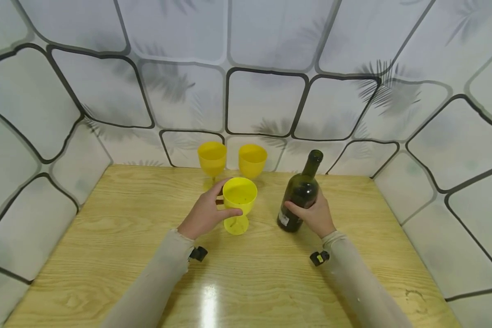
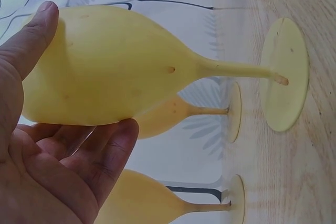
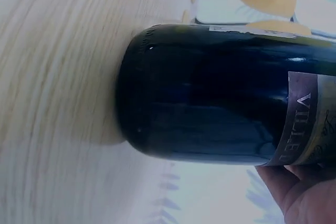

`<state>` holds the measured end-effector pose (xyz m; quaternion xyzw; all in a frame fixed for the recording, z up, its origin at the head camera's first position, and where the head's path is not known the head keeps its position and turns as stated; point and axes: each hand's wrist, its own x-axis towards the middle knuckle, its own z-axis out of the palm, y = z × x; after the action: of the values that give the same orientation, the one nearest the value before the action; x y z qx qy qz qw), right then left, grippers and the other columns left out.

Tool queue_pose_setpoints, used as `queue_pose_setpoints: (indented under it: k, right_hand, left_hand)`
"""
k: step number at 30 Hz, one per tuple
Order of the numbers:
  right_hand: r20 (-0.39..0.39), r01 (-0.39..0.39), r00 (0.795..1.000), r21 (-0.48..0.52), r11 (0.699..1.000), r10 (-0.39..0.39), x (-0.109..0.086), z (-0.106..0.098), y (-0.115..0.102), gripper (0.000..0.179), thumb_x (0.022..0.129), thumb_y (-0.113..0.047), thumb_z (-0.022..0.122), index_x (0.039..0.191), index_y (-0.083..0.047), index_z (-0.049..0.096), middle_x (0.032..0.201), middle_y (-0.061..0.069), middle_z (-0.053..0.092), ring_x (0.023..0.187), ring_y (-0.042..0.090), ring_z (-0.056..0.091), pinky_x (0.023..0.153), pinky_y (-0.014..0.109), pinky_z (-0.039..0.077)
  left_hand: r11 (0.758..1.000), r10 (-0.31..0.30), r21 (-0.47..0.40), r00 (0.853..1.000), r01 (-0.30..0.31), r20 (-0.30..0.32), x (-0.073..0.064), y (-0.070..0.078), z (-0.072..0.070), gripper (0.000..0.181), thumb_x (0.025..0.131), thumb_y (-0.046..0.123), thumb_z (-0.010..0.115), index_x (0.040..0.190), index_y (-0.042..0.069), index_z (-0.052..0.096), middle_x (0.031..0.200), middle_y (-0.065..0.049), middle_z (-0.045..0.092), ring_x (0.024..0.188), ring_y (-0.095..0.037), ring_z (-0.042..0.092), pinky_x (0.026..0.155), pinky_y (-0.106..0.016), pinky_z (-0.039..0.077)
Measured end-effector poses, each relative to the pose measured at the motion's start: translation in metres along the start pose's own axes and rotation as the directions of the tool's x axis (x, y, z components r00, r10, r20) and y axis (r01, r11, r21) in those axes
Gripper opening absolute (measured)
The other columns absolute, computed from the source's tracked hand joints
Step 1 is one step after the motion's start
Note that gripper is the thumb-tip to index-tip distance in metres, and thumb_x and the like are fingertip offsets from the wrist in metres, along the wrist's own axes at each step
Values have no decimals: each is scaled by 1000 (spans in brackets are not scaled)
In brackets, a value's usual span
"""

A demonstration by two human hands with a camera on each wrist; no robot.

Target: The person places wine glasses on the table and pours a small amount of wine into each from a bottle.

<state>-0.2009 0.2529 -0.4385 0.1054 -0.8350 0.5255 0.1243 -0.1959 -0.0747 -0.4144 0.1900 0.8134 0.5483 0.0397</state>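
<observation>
My left hand (image 1: 205, 213) holds the bowl of a yellow goblet (image 1: 241, 200), thumb on the near side and fingers round the far side. In the left wrist view the goblet (image 2: 110, 66) shows its stem and round foot, the foot close over the wooden surface. To the right, my right hand (image 1: 320, 217) grips a dark green wine bottle (image 1: 296, 200) round its body. The bottle is near upright, its neck leaning a little to the right. Its label (image 3: 310, 114) shows in the right wrist view, with fingertips at the label's edge.
Two more yellow goblets stand behind, one at the back left (image 1: 212, 157) and one (image 1: 252, 160) beside it, near the patterned wall (image 1: 266, 102). Light wood table (image 1: 254, 278) lies under everything, and patterned walls rise at the left and right sides too.
</observation>
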Motion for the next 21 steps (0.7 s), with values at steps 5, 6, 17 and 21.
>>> queue_pose_setpoints:
  k: [5,6,17,21]
  right_hand:
    - [51,1,999,-22,1000,0,-2,4,-12,80,82,-14,89,148,-12,45,135,15,64,119,32,64,99,54,52]
    - [61,1,998,-28,1000,0,-2,5,-14,79,82,-14,89,147,-11,45,135,15,64,119,33,64,99,54,52]
    - [110,63,993,-107,992,-52,-4,5,-21,71,81,-24,91,139,-15,52,125,11,70,109,30,69,89,54,58]
    - [152,97,985,-105,990,-80,-4,2,-22,74,80,-19,91,141,-15,50,127,10,68,111,29,68,92,55,56]
  left_hand:
    - [1000,-3,-4,1000,3,-1,0,0,-1,83,86,38,85,156,27,42,144,5,56,129,-21,55,108,-47,49]
    - [1000,-3,-6,1000,3,-3,0,-1,-1,82,86,38,85,155,27,42,144,5,56,129,-21,55,108,-47,49]
    - [1000,18,-15,1000,-18,-2,0,-3,0,85,85,41,85,156,25,41,143,4,56,129,-22,56,108,-47,49]
    - [999,11,-52,1000,-11,9,0,-3,0,84,86,37,86,156,25,41,144,2,55,129,-23,56,106,-47,51]
